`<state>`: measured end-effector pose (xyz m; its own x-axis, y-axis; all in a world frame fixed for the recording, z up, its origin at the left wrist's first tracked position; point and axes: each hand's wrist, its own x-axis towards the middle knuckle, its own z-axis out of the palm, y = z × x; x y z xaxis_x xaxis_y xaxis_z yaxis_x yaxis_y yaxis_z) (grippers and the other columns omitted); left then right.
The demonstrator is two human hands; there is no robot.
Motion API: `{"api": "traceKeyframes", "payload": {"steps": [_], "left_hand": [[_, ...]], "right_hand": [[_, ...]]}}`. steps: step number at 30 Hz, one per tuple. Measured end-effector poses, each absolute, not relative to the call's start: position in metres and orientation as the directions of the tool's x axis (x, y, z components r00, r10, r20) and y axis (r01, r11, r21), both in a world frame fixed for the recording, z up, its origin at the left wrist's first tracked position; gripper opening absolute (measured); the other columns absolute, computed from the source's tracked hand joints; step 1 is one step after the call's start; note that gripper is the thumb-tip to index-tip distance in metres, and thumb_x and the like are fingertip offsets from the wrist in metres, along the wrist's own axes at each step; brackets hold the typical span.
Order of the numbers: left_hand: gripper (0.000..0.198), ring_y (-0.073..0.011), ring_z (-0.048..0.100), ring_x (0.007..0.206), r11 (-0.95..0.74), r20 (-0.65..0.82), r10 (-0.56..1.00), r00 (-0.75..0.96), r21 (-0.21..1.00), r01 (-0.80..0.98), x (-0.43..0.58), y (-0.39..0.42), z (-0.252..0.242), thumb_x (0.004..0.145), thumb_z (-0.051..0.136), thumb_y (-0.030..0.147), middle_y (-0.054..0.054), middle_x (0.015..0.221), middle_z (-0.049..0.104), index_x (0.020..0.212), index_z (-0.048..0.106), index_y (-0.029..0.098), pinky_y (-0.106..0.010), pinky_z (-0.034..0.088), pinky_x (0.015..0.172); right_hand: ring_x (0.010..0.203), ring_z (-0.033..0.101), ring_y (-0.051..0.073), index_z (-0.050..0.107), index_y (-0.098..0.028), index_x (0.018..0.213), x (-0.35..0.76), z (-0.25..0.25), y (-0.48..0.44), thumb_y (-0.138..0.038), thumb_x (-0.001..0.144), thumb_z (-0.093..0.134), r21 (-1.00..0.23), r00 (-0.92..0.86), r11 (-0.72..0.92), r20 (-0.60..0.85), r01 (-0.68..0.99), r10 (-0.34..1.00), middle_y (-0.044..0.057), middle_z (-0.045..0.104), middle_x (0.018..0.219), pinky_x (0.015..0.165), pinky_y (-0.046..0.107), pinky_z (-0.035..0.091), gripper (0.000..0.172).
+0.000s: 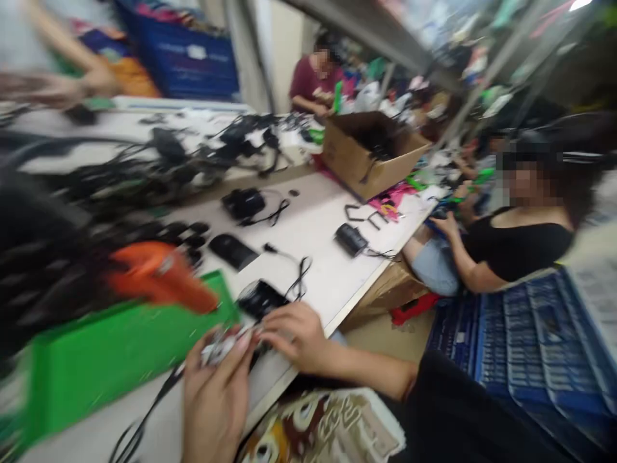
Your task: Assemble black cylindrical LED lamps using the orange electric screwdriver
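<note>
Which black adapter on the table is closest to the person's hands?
The black adapter just beyond the right hand; the other black adapters lie farther up the white table.

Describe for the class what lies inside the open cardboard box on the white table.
The open cardboard box holds a dark tangle, apparently black cables. Its raised walls hide the bottom and anything lying lower down.

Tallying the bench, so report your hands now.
Left hand and right hand both on small silver item, blurred. Black cable trails under left hand. Black adapter just ahead, green bin alongside.
</note>
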<state>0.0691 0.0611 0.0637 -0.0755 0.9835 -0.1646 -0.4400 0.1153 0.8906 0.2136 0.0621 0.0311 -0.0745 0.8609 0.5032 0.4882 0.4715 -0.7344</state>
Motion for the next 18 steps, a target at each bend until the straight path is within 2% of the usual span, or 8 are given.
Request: {"api": "traceKeyframes", "payload": {"steps": [2, 4, 6, 8, 10, 12, 15, 18], "left_hand": [[0.048, -0.0194, 0.073, 0.097, 0.138, -0.235, 0.958, -0.162, 0.88, -0.455, 0.066, 0.054, 0.061, 0.068, 0.094, 0.037, 0.002, 0.099, 0.072, 0.106, 0.065, 0.029, -0.036, 0.062, 0.093], [0.059, -0.0177, 0.072, 0.097, 0.155, -0.226, 0.969, -0.103, 0.874, -0.461, 0.06, 0.052, 0.06, 0.068, 0.094, 0.032, 0.0, 0.104, 0.071, 0.116, 0.06, 0.028, -0.037, 0.059, 0.096], [0.062, -0.0181, 0.071, 0.094, 0.093, -0.121, 0.99, -0.073, 0.945, -0.313, 0.053, 0.051, 0.06, 0.072, 0.091, 0.029, -0.001, 0.104, 0.07, 0.123, 0.057, 0.026, -0.038, 0.059, 0.095], [0.064, -0.0213, 0.07, 0.106, -0.004, -0.003, 0.998, -0.056, 0.992, -0.127, 0.045, 0.049, 0.06, 0.075, 0.088, 0.025, -0.005, 0.118, 0.068, 0.129, 0.055, 0.025, -0.04, 0.056, 0.1], [0.07, -0.0233, 0.066, 0.117, -0.098, 0.098, 0.995, -0.031, 0.995, 0.005, 0.038, 0.045, 0.06, 0.078, 0.085, 0.021, -0.008, 0.129, 0.064, 0.138, 0.05, 0.025, -0.041, 0.053, 0.105], [0.078, -0.0231, 0.065, 0.12, -0.16, 0.159, 0.987, 0.02, 0.985, 0.062, 0.032, 0.043, 0.06, 0.08, 0.081, 0.016, -0.009, 0.129, 0.063, 0.146, 0.04, 0.026, -0.04, 0.051, 0.106], [0.086, -0.0223, 0.065, 0.119, -0.196, 0.187, 0.972, 0.144, 0.979, 0.051, 0.023, 0.043, 0.063, 0.083, 0.074, 0.008, -0.009, 0.126, 0.064, 0.153, 0.028, 0.027, -0.039, 0.05, 0.105], [0.091, -0.0229, 0.065, 0.118, -0.107, 0.115, 0.957, 0.268, 0.993, -0.045, 0.015, 0.048, 0.067, 0.079, 0.076, 0.007, -0.009, 0.128, 0.064, 0.152, 0.026, 0.028, -0.041, 0.047, 0.106]], "right_hand": [[0.106, 0.075, 0.022, 0.08, -0.024, 0.104, 0.217, 0.041, 0.058, -0.047, 0.097, 0.069, -0.817, -0.005, 0.423, 0.457, 0.392, 0.889, 0.009, 0.081, 0.109, 0.098, 0.039, 0.058, 0.026], [0.11, 0.073, 0.022, 0.078, -0.028, 0.116, 0.222, 0.045, 0.061, -0.048, 0.098, 0.069, -0.919, 0.028, 0.303, 0.32, 0.252, 0.947, 0.008, 0.078, 0.118, 0.097, 0.039, 0.059, 0.029], [0.102, 0.073, 0.019, 0.077, -0.03, 0.12, 0.225, 0.047, 0.067, -0.046, 0.098, 0.069, -0.972, -0.04, 0.203, 0.199, 0.12, 0.979, 0.007, 0.075, 0.12, 0.092, 0.036, 0.06, 0.028], [0.1, 0.073, 0.018, 0.076, -0.031, 0.121, 0.227, 0.05, 0.071, -0.044, 0.096, 0.072, -0.986, -0.146, 0.156, 0.148, 0.049, 0.978, 0.006, 0.073, 0.12, 0.093, 0.036, 0.061, 0.029], [0.101, 0.072, 0.019, 0.077, -0.031, 0.12, 0.227, 0.054, 0.073, -0.042, 0.095, 0.074, -0.987, -0.227, 0.159, 0.148, 0.031, 0.963, 0.006, 0.072, 0.121, 0.095, 0.037, 0.061, 0.028], [0.102, 0.072, 0.019, 0.077, -0.031, 0.119, 0.226, 0.06, 0.073, -0.039, 0.095, 0.074, -0.983, -0.275, 0.179, 0.163, 0.035, 0.947, 0.005, 0.07, 0.122, 0.095, 0.037, 0.061, 0.026], [0.107, 0.071, 0.02, 0.077, -0.032, 0.12, 0.224, 0.066, 0.076, -0.033, 0.097, 0.071, -0.973, -0.323, 0.225, 0.199, 0.044, 0.925, 0.006, 0.07, 0.122, 0.096, 0.038, 0.06, 0.024], [0.116, 0.069, 0.021, 0.077, -0.032, 0.12, 0.225, 0.069, 0.08, -0.026, 0.097, 0.07, -0.952, -0.394, 0.301, 0.257, 0.053, 0.882, 0.006, 0.072, 0.122, 0.098, 0.039, 0.059, 0.025]]}}
